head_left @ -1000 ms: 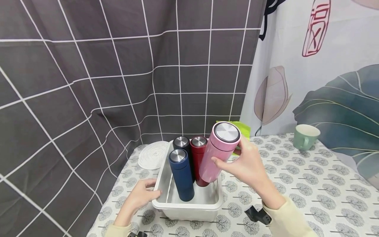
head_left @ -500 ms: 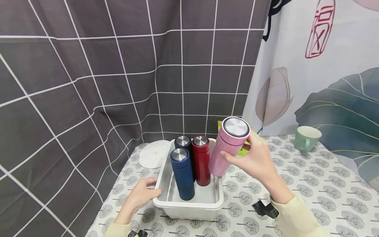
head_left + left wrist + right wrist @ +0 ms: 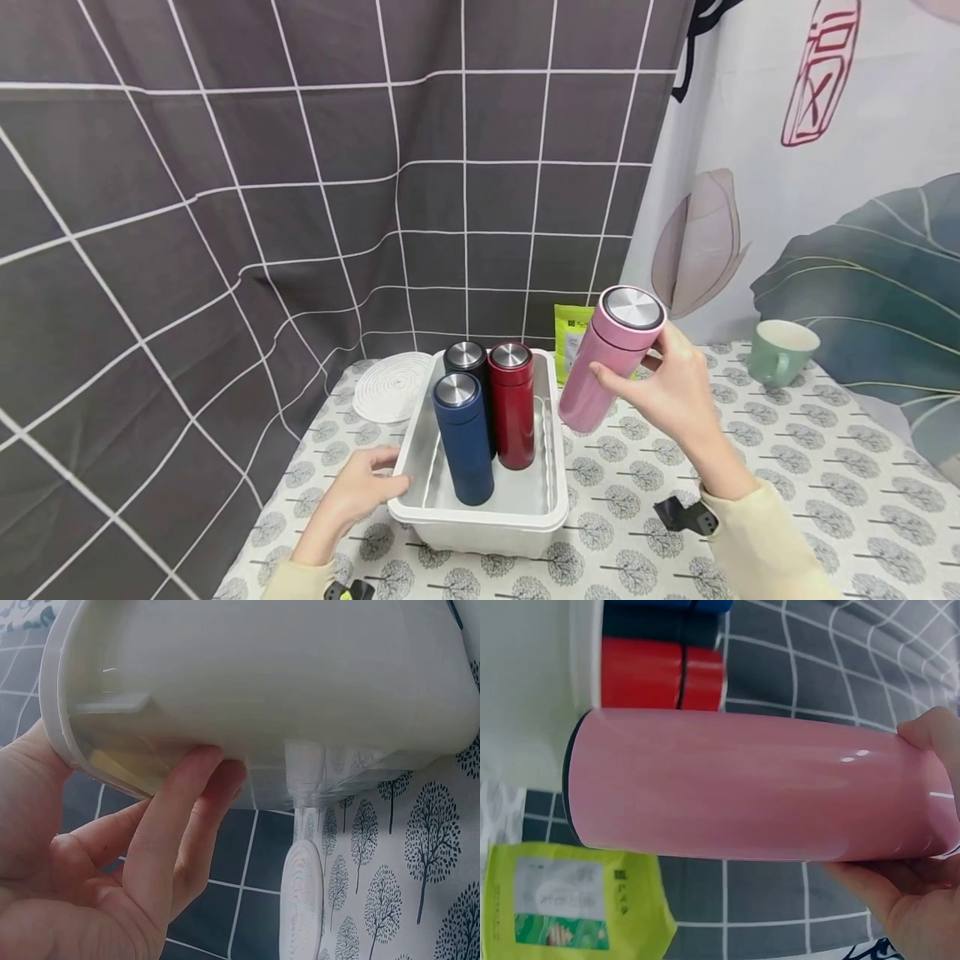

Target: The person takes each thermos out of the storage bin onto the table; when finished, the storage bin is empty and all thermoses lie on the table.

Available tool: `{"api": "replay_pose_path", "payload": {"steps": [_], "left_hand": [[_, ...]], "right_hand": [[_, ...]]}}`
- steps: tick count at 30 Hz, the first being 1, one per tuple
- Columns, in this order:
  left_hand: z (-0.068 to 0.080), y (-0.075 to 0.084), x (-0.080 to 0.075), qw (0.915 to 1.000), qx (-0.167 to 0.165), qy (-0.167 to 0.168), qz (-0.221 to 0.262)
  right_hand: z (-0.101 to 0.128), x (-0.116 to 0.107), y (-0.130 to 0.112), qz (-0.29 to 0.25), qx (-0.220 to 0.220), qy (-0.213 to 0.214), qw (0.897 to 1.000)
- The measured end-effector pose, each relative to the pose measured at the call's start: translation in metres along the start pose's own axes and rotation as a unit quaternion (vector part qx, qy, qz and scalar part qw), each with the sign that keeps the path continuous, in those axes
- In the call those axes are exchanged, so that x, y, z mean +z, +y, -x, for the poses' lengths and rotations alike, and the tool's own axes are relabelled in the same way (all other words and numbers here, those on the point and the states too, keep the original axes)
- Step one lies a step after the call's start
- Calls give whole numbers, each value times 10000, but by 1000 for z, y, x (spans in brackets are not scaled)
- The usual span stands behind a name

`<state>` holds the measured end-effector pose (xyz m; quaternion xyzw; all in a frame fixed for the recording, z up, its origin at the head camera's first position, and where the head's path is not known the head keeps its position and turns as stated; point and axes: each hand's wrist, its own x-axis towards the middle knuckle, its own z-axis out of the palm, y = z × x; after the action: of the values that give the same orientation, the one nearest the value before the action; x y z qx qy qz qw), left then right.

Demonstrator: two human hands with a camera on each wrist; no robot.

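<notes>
Here, the right hand [image 3: 663, 392] is wrapping its fingers and thumb around a pink flask [image 3: 609, 358], holding it tilted in the air just right of the white bin [image 3: 480, 517], clear of its rim. The left hand [image 3: 360, 492] is curling its fingers over the bin's near-left corner, steadying it. 3 flasks are standing upright inside: blue [image 3: 461, 437], red [image 3: 512, 404] and black [image 3: 465, 358]. The pink body is looking rigid, glossy and likely slippery, so a full mid-body grasp is probably serving best.
</notes>
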<state>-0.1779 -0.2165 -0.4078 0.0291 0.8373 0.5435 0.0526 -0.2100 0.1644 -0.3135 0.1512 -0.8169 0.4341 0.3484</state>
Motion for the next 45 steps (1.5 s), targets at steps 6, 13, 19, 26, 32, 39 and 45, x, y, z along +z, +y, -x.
{"api": "replay_pose_path", "payload": {"steps": [6,13,19,26,32,39,45], "left_hand": [[-2,1,1,10000,0,-57,-78],[1,-1,0,9999,61,-52,-137],[1,-3,-1,9999,1,23,-171],[2,-2,0,9999,-26,63,-159],[4,-1,1,9999,-17,14,-117],[5,0,2,10000,-69,49,-1],[6,1,2,9998,-75,156,-104]], "right_hand": [[-3,-3,17,249,290,-183,9991],[-5,4,36,292,621,-393,9969],[-6,12,50,267,834,-576,9945],[-2,24,68,516,876,-643,9927],[-1,29,83,422,888,-601,9933],[-2,32,95,499,1283,-754,9876],[-3,40,102,462,1219,-917,9872]]}}
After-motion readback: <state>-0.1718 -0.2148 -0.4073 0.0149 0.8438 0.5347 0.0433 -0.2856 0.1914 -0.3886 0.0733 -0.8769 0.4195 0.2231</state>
